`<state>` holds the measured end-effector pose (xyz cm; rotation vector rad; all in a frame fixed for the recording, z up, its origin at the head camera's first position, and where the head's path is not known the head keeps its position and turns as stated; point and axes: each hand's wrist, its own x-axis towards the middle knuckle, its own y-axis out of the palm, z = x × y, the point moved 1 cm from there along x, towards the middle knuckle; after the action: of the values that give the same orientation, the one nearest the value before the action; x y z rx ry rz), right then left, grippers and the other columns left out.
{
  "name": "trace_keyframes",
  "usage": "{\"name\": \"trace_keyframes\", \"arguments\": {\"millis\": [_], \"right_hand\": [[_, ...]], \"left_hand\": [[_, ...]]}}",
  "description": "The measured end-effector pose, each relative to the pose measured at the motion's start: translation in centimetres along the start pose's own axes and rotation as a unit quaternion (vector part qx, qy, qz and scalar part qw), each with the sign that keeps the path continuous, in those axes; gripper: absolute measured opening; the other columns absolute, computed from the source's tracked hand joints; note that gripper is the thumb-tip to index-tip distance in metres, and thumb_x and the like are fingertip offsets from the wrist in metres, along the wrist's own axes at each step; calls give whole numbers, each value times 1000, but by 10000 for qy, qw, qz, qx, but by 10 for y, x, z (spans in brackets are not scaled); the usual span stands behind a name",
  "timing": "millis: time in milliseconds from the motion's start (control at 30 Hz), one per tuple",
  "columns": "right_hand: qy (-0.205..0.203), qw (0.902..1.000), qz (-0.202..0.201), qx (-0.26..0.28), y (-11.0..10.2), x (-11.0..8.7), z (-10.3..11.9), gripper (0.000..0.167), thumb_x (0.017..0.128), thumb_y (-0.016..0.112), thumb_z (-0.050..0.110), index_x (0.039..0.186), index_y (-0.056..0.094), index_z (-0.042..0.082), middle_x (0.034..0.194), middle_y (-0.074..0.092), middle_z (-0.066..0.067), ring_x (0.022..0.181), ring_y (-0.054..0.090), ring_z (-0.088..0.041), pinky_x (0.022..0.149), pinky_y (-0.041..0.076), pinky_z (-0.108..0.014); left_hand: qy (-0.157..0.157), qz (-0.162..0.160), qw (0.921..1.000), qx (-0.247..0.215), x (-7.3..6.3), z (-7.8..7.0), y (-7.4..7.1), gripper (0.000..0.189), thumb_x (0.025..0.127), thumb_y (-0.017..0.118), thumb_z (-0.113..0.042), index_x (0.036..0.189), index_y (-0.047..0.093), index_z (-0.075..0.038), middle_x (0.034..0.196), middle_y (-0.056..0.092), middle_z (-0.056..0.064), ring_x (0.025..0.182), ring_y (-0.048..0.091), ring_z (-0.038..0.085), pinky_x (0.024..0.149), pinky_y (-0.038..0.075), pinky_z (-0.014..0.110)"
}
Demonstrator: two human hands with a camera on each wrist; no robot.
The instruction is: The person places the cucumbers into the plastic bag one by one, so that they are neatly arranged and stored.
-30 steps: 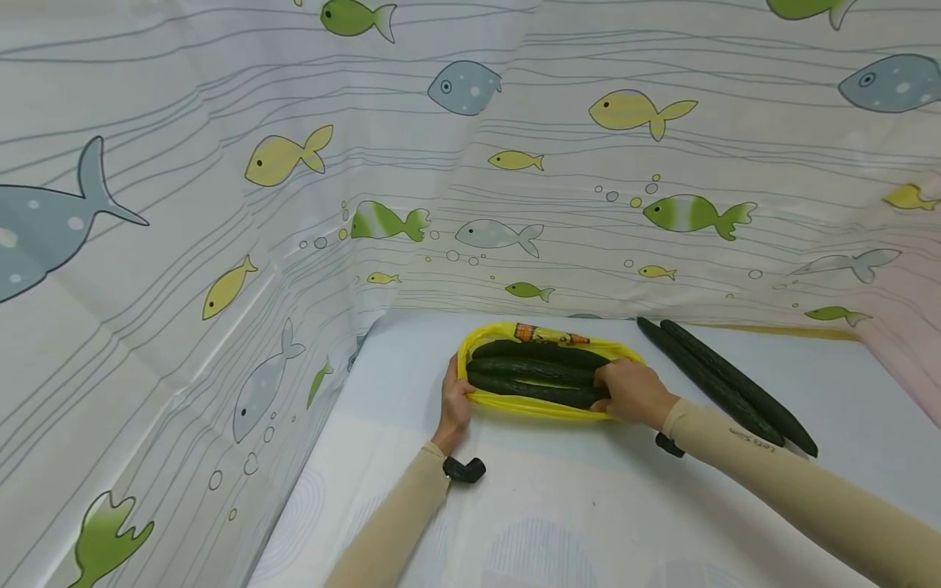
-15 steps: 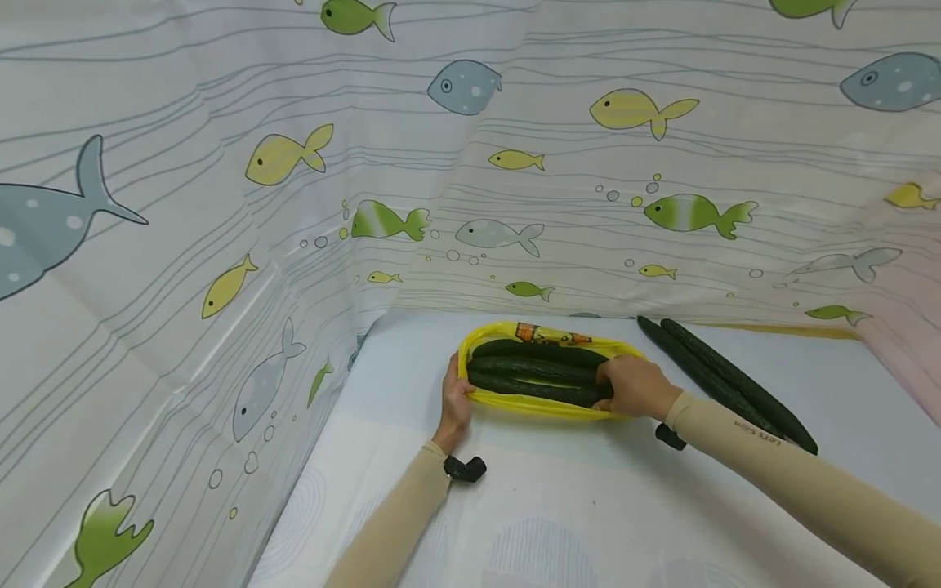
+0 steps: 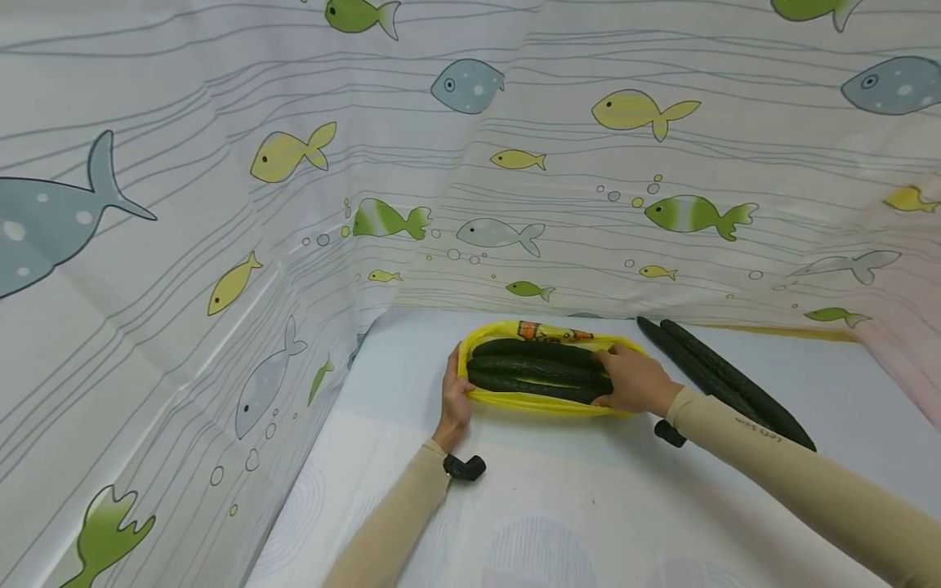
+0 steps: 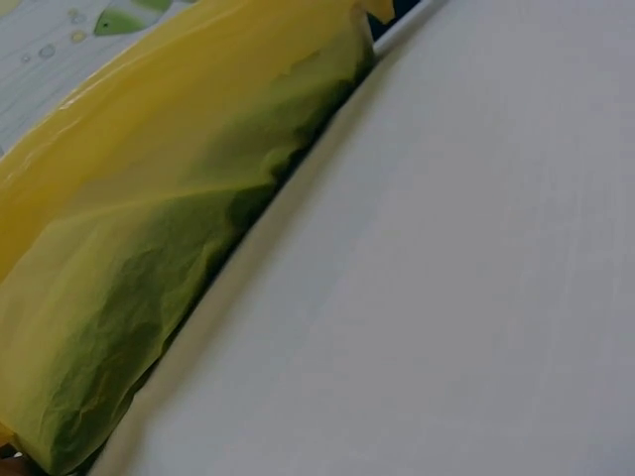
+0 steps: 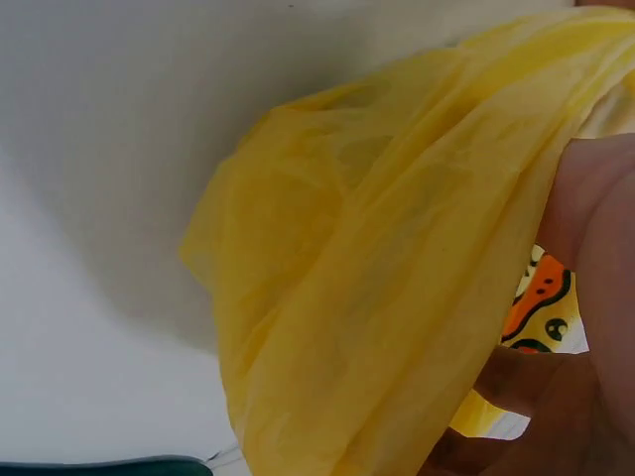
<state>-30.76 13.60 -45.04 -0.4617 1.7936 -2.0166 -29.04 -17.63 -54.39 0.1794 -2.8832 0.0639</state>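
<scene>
A yellow plastic bag (image 3: 544, 403) lies spread with its mouth facing up, and three dark green cucumbers (image 3: 537, 369) lie side by side in it. My left hand (image 3: 454, 404) grips the bag's left rim, thumb on the near side. At the other end my right hand (image 3: 638, 380) reaches in over the rim, fingers and thumb spread about the cucumbers' right ends. The left wrist view shows the cucumbers' shapes through the bag's side (image 4: 149, 238). In the right wrist view, bunched plastic (image 5: 337, 258) hides part of my right hand (image 5: 605, 228).
Two more cucumbers (image 3: 724, 377) lie side by side on the white-covered table (image 3: 529, 490), right of the bag and partly behind my right forearm. A fish-print sheet (image 3: 559, 188) rises along the table's back and left sides.
My right hand's fingers have moved from the front cucumber toward the back one, widening the gap to the thumb. My left hand keeps its grip on the bag.
</scene>
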Motion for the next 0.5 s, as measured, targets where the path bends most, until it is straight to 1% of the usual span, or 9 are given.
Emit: {"name": "trace_keyframes", "arguments": {"millis": [100,233,333,500], "right_hand": [[-36,9999,-95,74,-3,-2,4,84,83,88,44,143,59,-7,137,61,-32,119,65,-46,87,60,-59],[-67,9995,-207,231,-4,-3,7,75,90,83,43,143,61,-4,141,60,-30,124,63,-46,88,59,-60],[-121,9987,-343,367,-5,-4,7,66,93,80,41,141,64,-1,141,61,-26,125,63,-44,88,60,-59],[-321,9957,-665,567,-13,-11,0,55,93,81,35,135,70,2,137,65,-24,119,67,-42,88,60,-56]], "left_hand": [[4,5,10000,-13,1,-1,0,88,80,32,3,168,23,-1,174,27,17,161,24,34,131,16,54],[-4,20,10000,-26,2,-2,-1,89,80,32,2,168,22,-1,175,26,16,162,23,34,131,14,54],[-36,24,10000,-41,1,-1,-1,89,80,32,2,168,22,0,175,25,17,162,21,34,132,13,55],[-72,3,10000,-14,-1,-1,0,88,81,32,3,168,23,-1,175,26,17,162,22,34,131,14,55]]}}
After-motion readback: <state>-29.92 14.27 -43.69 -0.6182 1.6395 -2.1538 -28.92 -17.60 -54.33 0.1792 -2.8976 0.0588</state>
